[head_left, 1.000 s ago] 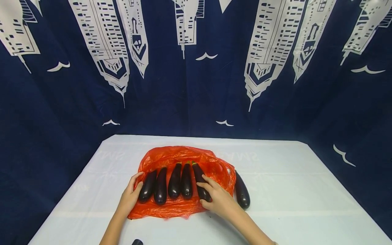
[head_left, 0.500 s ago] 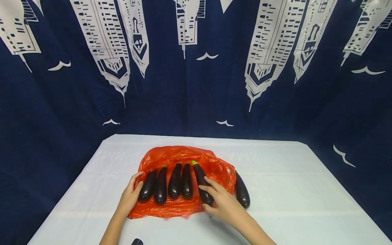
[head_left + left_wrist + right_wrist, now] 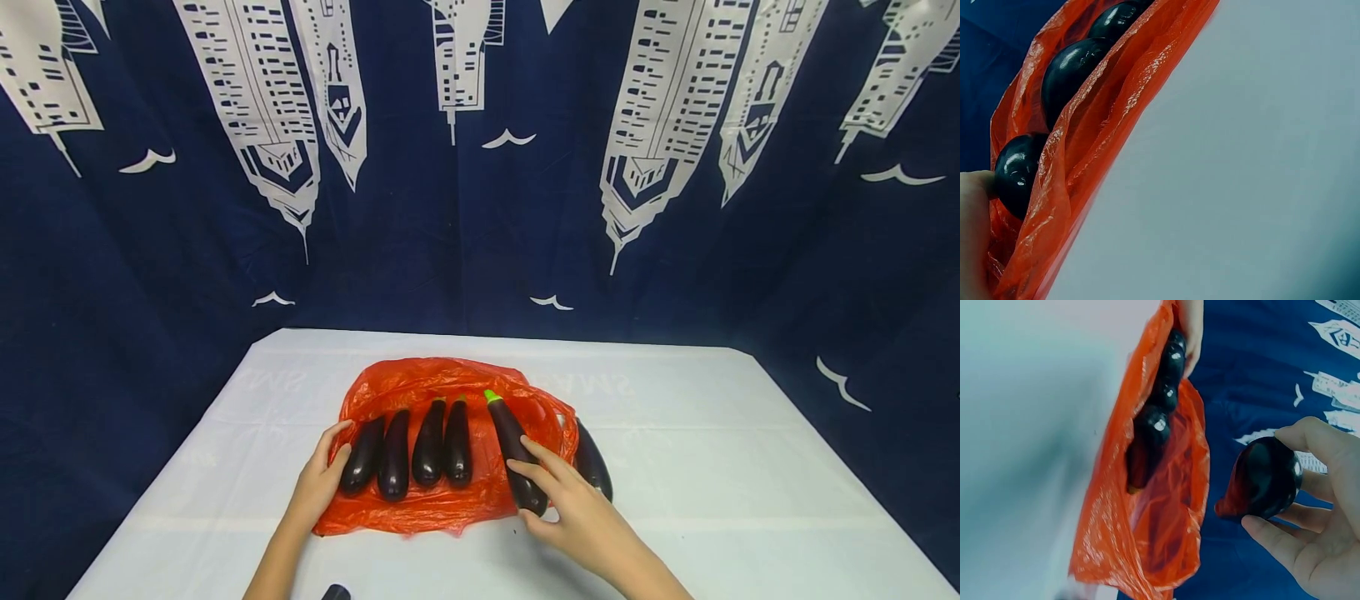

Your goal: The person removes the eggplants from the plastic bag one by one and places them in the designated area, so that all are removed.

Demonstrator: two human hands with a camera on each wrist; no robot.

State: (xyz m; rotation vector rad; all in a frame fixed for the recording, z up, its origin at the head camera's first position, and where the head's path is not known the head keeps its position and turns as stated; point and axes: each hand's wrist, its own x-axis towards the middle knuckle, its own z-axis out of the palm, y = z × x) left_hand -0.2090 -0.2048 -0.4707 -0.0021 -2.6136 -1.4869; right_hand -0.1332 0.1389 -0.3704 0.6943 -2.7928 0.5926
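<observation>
An eggplant (image 3: 510, 446) with a bright green stem end is held in my right hand (image 3: 588, 521), raised above the right part of a red plastic bag (image 3: 450, 371). The right wrist view shows this eggplant's (image 3: 1266, 478) round end between thumb and fingers, apart from the bag. Several more eggplants (image 3: 427, 446) lie side by side in the bag's mouth, stems pointing away. My left hand (image 3: 318, 479) holds the bag's left edge, its thumb touching the leftmost eggplant (image 3: 1019, 175). Most of that hand is out of the left wrist view.
Another eggplant (image 3: 592, 467) lies on the white table (image 3: 750, 467) just right of the bag, partly behind my right hand. A small dark object (image 3: 337, 592) sits at the front edge of view. A dark blue cloth (image 3: 480, 233) with white buildings hangs behind.
My right hand has lifted the rightmost eggplant from the row and carried it right and toward me. A gap now separates it from the others. The left hand has stayed in place.
</observation>
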